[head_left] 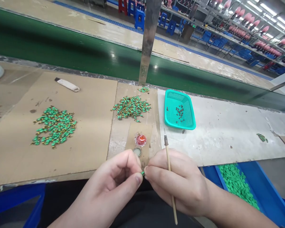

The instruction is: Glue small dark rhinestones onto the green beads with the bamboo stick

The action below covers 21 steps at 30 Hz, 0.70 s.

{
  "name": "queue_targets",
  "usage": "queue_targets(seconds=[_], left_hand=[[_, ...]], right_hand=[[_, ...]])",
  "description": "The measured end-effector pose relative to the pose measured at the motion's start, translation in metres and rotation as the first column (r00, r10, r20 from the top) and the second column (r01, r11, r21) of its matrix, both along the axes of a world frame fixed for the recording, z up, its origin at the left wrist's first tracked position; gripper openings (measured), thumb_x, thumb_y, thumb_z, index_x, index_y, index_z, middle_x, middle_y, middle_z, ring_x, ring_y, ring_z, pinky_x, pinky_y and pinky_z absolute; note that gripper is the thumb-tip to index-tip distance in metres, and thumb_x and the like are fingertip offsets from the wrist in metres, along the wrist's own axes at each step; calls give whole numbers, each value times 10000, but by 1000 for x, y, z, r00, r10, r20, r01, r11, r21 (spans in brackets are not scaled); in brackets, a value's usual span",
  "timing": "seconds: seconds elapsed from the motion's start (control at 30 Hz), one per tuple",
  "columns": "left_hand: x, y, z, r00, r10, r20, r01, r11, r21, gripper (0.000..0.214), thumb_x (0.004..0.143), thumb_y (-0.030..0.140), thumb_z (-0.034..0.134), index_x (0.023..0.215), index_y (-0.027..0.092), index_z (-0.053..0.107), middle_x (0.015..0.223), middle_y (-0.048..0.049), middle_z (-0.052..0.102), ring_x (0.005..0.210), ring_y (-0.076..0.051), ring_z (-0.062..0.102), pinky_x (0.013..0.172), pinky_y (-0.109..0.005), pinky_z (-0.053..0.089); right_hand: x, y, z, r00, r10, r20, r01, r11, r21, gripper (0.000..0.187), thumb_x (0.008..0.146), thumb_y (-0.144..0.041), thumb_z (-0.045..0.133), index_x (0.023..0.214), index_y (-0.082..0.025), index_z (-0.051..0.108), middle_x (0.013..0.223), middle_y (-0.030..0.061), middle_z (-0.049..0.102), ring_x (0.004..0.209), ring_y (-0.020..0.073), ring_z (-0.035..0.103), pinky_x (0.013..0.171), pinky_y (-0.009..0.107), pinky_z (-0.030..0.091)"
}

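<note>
My left hand (109, 180) and my right hand (178, 180) meet at the fingertips around a small green piece (142, 173). My right hand also grips a thin bamboo stick (169, 171) with a metal tip pointing up. Just beyond my fingers, a round red piece (141, 140) and an oval metal setting (137, 152) lie on a small cardboard scrap (139, 133). Two heaps of green-and-gold pieces (54, 126) (131, 107) lie on the bench further away.
A teal plastic basket (177, 94) holds small dark pieces. A blue bin (258, 186) of flat green pieces sits at lower right. A white tube (66, 85) lies on the cardboard, and a metal post (148, 41) rises before a green conveyor belt (61, 50).
</note>
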<state>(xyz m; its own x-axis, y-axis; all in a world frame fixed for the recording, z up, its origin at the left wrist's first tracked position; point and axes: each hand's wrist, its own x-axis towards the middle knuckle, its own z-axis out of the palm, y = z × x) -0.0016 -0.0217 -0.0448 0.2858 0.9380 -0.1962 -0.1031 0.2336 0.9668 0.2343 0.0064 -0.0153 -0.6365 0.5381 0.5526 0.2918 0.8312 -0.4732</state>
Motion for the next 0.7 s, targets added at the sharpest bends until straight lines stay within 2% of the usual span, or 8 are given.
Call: queue_targets(seconds=[0.13,0.3,0.47,0.53,0.63,0.7], left_hand=[[1,2,2,1000,0,-4,0,1000,6,334,1076,398,836,799,274,694,747,26,607,687,-173,540,619,-230,510],[-1,1,1,1000,4,-6,-4,1000,-1,339,1071,413,839,796,275,696,749,20,607,689,-182,540,620,-245,514],[1,3,2,1000,-14,-21,14,1000,-9,350,1065,420,838,795,267,675,744,25,593,685,-178,517,623,-251,496],[4,5,4,999,-14,-37,14,1000,-16,342,1057,423,835,800,262,679,744,26,603,687,-175,529,634,-255,501],[6,14,7,993,-17,-116,16,1000,-7,301,1053,433,797,823,256,717,758,14,667,696,-179,601,658,-270,539],[3,26,5,963,4,-271,21,996,91,280,1070,444,727,862,259,750,792,-6,743,720,-202,685,672,-295,576]], right_hand=[[1,0,2,1000,1,31,0,999,-38,230,1206,-85,555,1145,-182,754,927,48,741,783,206,661,684,366,535],[1,1,2,999,0,37,2,999,-53,233,1213,-89,553,1157,-193,754,929,45,748,788,206,667,677,371,547],[0,1,-3,1000,-9,3,9,999,-39,206,1183,-63,594,1168,-165,773,909,52,743,758,199,658,660,364,540],[0,1,-7,999,-36,-17,36,999,-13,194,1179,-60,607,1174,-155,776,923,68,771,767,206,693,667,360,568],[2,4,-13,990,-123,-66,123,992,-3,150,1181,-74,652,1192,-158,776,986,94,834,842,224,788,753,352,655],[5,7,-18,976,-198,-94,197,980,-28,114,1169,-100,707,1218,-169,784,1030,94,868,903,229,837,828,344,697]])
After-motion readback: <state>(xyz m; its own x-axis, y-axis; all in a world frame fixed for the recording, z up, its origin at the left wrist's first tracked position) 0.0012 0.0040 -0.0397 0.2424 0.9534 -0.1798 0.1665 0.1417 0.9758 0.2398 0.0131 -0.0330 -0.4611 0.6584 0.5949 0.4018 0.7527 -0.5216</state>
